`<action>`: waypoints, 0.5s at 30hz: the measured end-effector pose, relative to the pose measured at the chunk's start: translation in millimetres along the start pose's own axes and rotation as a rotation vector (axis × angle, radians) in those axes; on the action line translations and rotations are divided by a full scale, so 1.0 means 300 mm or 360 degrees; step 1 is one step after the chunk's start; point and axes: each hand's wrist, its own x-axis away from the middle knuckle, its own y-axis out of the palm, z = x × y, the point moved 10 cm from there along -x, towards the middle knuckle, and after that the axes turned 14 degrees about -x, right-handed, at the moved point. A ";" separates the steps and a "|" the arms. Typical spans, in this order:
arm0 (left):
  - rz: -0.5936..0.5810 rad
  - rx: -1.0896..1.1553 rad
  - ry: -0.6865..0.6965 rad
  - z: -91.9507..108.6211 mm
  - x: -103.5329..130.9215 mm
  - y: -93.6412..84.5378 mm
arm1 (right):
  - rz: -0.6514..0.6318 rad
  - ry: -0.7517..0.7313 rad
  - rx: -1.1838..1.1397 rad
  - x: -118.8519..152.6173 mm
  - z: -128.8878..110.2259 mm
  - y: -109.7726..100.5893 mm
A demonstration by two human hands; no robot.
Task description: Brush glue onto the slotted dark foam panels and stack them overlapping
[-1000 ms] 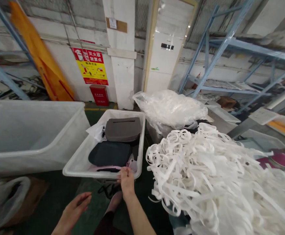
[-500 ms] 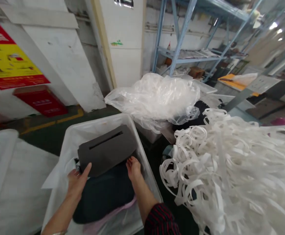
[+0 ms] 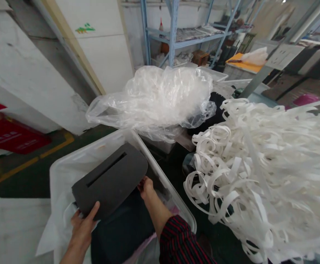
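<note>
A dark grey panel with a long slot and rounded right end lies tilted over a white plastic bin. My left hand grips its lower left edge, thumb on top and fingers beneath. At its lower right edge, my right hand pinches the panel, the fingertips partly hidden. Beneath it in the bin is a dark, blue-black piece, with some pink material at its lower edge.
A heap of curled white strips fills the right side. Clear plastic film is bunched behind the bin. Farther back stand blue metal shelves. A red box is on the floor at left, and white material lies left of the bin.
The view has shifted right and downward. The grey panel, still between both hands, is tilted more steeply, its left end lower, and more of the dark piece below is out of frame.
</note>
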 end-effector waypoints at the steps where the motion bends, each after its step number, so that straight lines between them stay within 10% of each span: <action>1: -0.0036 0.0024 -0.0065 -0.009 -0.004 -0.002 | 0.0014 0.0033 -0.0025 0.010 0.006 0.004; 15: -0.0429 0.0244 -0.0205 -0.079 -0.024 -0.087 | -0.0626 0.0591 -0.0347 0.234 0.179 0.183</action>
